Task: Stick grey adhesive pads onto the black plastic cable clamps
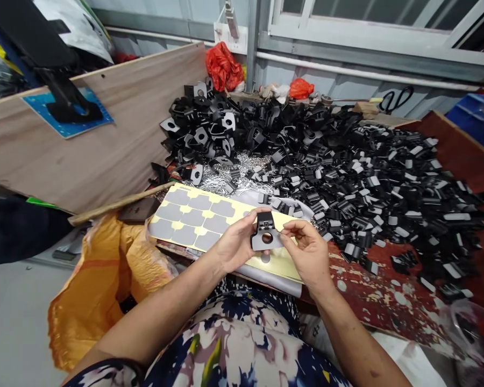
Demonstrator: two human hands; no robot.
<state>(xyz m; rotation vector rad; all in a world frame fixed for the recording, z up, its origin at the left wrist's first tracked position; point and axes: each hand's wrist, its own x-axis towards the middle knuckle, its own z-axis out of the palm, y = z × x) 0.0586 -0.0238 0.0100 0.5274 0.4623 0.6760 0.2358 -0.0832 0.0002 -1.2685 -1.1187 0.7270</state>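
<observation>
My left hand (pixel 236 244) and my right hand (pixel 308 250) together pinch one small black plastic clip (pixel 265 232) with a grey pad and a round hole on its face. They hold it just above a yellow backing sheet (pixel 173 201) that carries several grey adhesive pads (pixel 193 217). Both hands have fingers closed on the clip's edges, left from the left side, right from the right side.
A large heap of black clips (pixel 347 166) covers the red worktable (pixel 387 295) ahead and to the right. A wooden board (pixel 105 123) leans at the left. An orange bag (pixel 97 290) sits by my left arm. Scissors (pixel 397 99) lie at the back.
</observation>
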